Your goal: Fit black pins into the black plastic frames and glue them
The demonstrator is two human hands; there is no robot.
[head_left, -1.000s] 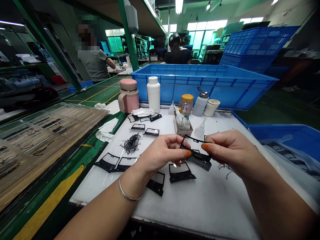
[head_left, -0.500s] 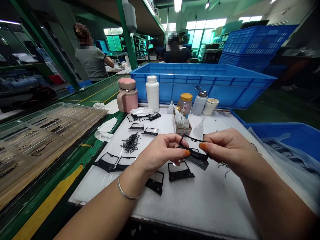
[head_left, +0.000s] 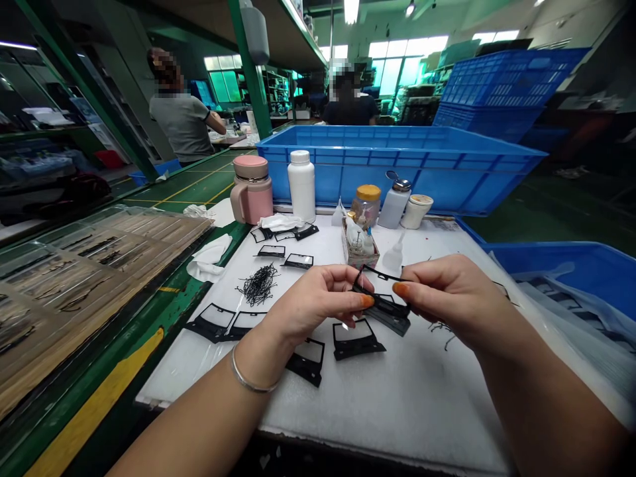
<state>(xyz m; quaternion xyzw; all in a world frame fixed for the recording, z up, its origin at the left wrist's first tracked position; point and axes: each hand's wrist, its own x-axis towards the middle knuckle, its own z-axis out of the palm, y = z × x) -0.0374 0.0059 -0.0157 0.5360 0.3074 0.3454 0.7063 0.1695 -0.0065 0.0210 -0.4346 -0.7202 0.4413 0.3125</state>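
A black frame piece is held in the air between both hands over the white work board. My left hand pinches its left end between thumb and fingers. At its right end, the thumb and fingers of my right hand are closed on it. Below it on the board lies another black frame, and one more is partly hidden by my left forearm. Further left are two joined-looking frames and a pile of thin black strips.
Behind the board stand a pink mug, a white bottle, a small box of tubes, a pump bottle and a large blue crate. A clear-lidded tray lies left. Two people are further back.
Both hands and the held black frame have shifted very slightly left in the picture, along with the whole scene. The hold on the frame looks the same.
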